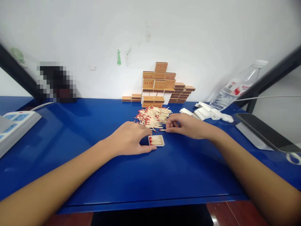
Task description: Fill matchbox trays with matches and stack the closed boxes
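A small white matchbox tray [156,140] holding several red-tipped matches lies on the blue table [150,175]. My left hand [130,138] rests beside it, with thumb and curled fingers steadying its left side. My right hand [185,125] lies just right of the tray, its fingertips pinching a single match [162,129] at the near edge of a loose pile of matches [154,116].
Stacked orange matchboxes [162,84] stand against the white wall. White empty trays [204,112] and a tilted water bottle [235,89] lie at the right, beside a dark phone [265,131]. A power strip [14,125] sits at the left edge.
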A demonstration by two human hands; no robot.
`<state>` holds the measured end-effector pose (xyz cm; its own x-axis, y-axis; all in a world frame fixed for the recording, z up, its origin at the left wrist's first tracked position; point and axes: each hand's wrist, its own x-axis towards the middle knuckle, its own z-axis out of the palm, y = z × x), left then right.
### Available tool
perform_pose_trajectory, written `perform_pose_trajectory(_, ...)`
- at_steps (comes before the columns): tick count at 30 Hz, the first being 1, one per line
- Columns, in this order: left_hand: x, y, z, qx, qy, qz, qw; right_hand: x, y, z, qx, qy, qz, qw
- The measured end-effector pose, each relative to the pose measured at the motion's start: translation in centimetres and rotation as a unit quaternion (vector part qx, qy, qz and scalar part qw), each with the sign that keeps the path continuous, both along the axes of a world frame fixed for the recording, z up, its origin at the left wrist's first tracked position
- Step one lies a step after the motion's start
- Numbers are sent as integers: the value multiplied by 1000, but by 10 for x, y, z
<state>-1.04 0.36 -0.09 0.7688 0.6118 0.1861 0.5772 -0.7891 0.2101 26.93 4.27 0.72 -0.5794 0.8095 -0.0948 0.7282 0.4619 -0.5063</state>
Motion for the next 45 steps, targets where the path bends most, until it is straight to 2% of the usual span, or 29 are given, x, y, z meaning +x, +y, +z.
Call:
perform_pose_trajectory(4,0,0,1,-6,5,4,1000,-3,-5,4,18,10,13,1000)
perform_pose_trajectory(8,0,0,0,1,-3,6,1000,-18,-22,11,20,58,36,997)
perform_pose_trajectory(13,-1,-1,1,-4,-1,13,1000,-36,-39,10,64,44,68,995)
perform_pose_trajectory(25,-1,-1,2,-2,0,17,1000,-39,-43,4,78,55,66,993)
perform_pose_trajectory(28,-1,-2,3,-7,-6,15,1000,-41,-40,1,100,88,49,990)
perform_pose_trajectory(30,0,-3,3,-12,-9,11,1000,-44,-35,-3,145,105,14,984)
perform_pose_trajectory(32,2,-5,1,-17,-13,2,1000,-48,-28,-8,191,99,-28,976)
perform_pose_trajectory(34,3,-6,0,-18,-15,-5,1000,-53,-22,-13,205,75,-53,974)
perform_pose_trajectory(39,4,-7,0,-11,-5,-7,1000,-58,-20,-18,184,35,-48,981)
perform_pose_trajectory(45,4,-6,0,-3,3,0,1000,-51,-20,-13,212,57,-46,975)
